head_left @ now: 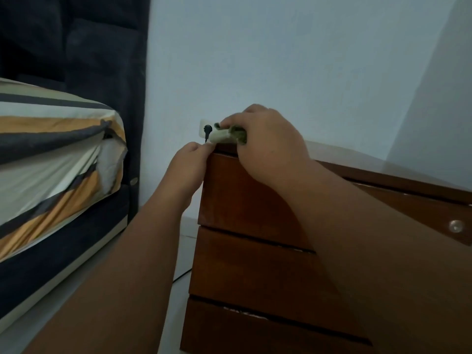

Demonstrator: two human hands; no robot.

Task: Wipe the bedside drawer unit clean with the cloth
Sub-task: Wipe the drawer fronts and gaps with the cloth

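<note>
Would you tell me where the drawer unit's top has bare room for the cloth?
The drawer unit top is bare right of the right hand, along the wall. Its back-left corner is crowded: both hands, the cloth and the wall plug.

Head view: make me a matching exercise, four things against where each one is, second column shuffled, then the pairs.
Things:
1. cloth
2. left hand
3. plug
4. round knob

Places:
A. in the wall socket behind the drawer unit
B. under the right hand, on the unit's top back corner
C. on a drawer front at far right
D. gripping the unit's upper side edge

Pairs: 1-B, 2-D, 3-A, 4-C
</note>
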